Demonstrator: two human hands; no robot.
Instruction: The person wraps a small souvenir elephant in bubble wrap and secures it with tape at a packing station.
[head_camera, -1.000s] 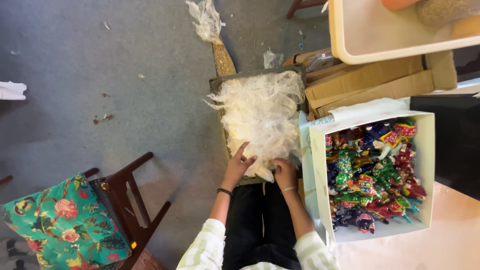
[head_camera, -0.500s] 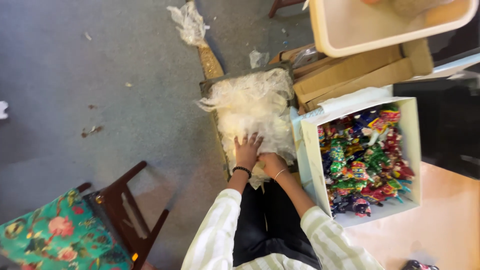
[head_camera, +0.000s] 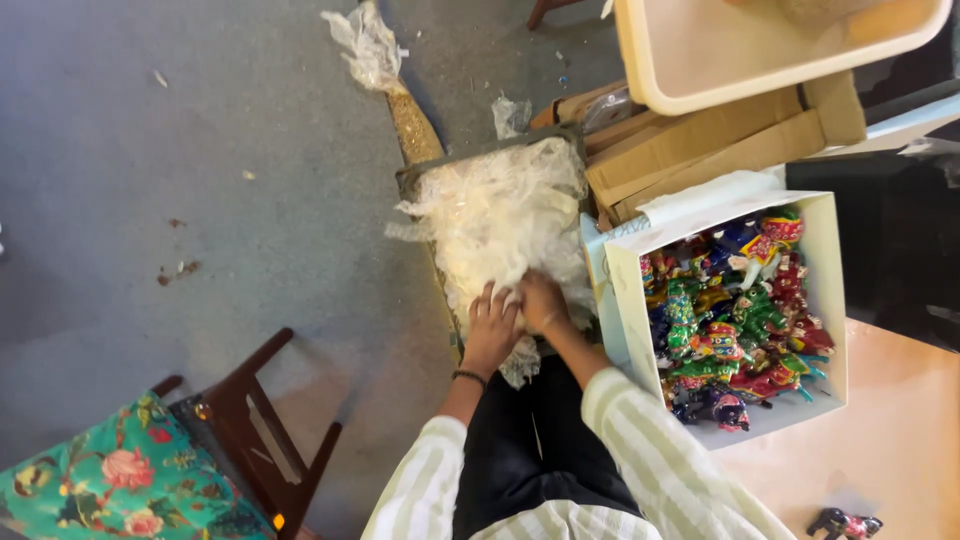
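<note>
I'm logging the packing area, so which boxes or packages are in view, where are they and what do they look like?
White box: right of the hands, square, open, full of colourful figurines.
Cardboard cartons: behind it, brown, flattened.
Cream tub: top right.
Clear wrappers: heaped in a dark tray, under both hands.

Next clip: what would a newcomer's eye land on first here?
Probably the white box at right, packed with brightly painted animal figurines. Beside it, in the middle, the left hand and right hand press side by side into a heap of clear plastic wrappers. A floral cushion sits bottom left.
</note>
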